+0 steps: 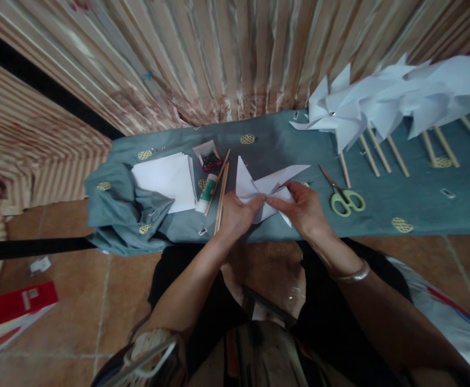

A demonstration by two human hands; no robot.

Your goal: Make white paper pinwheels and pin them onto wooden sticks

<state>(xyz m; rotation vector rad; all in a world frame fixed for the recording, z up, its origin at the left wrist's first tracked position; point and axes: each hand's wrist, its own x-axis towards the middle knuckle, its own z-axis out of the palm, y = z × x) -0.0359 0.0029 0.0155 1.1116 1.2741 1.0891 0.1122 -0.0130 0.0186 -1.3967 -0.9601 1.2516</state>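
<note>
Carefully, with both hands, I hold a white paper pinwheel (273, 181) above the near part of the blue-grey cloth (380, 209). My left hand (239, 212) pinches it from the left side, with the thumb pressed near the centre; its other fingers are mostly hidden behind. My right hand (304, 207) pinches it from the other side, and the two thumb tips almost meet at the middle, where the paper points come together. Just beside my left hand, on its outer side, lie thin wooden sticks (222, 198) and a green and white glue stick (207, 191). Farther out from this hand is a stack of white paper (164, 180), and beyond the glue stick stands a small open box (207, 156) with dark little pieces inside. Near my right hand, to its right, rest green-handled scissors (342, 199). Beyond them lie several pinwheels on sticks (388, 102), overlapping in a row.
</note>
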